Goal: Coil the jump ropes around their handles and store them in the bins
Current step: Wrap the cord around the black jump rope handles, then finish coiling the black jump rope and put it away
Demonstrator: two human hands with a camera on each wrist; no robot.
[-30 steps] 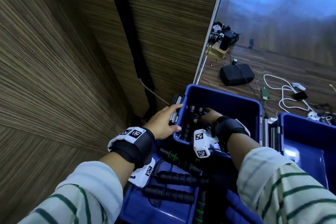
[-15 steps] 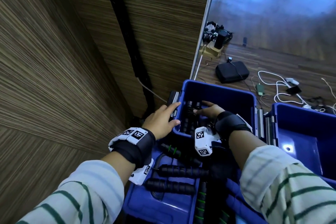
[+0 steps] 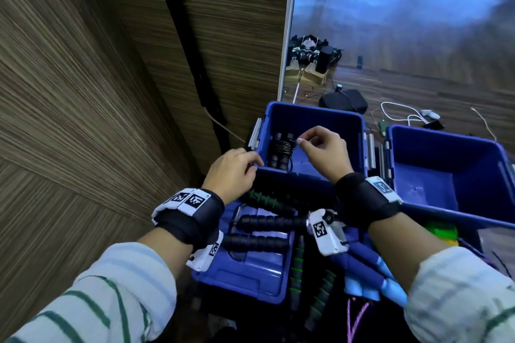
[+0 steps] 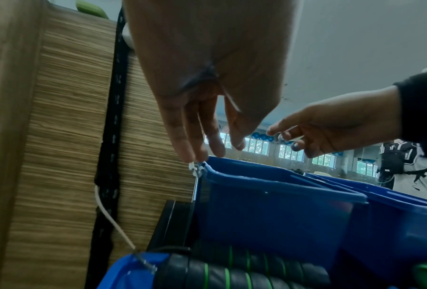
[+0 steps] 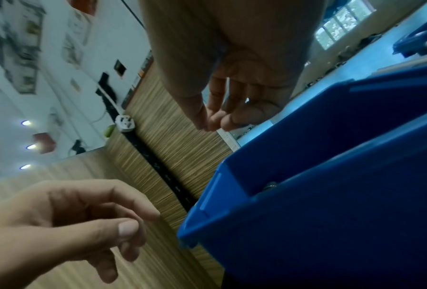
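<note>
A black jump rope (image 3: 280,152), coiled around its two handles, lies at the left inside the blue bin (image 3: 312,115). My right hand (image 3: 306,142) hovers just above the bin beside the coil, fingers loosely curled, holding nothing; the right wrist view shows the same empty right hand (image 5: 217,121). My left hand (image 3: 245,167) sits at the bin's near left corner. Its fingers (image 4: 195,148) hang straight down with the tips at the blue rim (image 4: 256,174). Several uncoiled ropes with black and green-ringed handles (image 3: 267,200) lie on a blue tray (image 3: 250,278) below my wrists.
A second blue bin (image 3: 473,147) stands at the right with nothing visible inside it. Light blue handles (image 3: 370,270) and a purple rope (image 3: 356,312) lie at the lower right. A wood-grain wall (image 3: 83,92) rises close on the left. Cables and a black case (image 3: 342,100) lie on the floor beyond.
My right hand has risen out of the bin, leaving the coiled black rope inside. My left hand has come off the bin's left rim and drawn back to its near corner.
</note>
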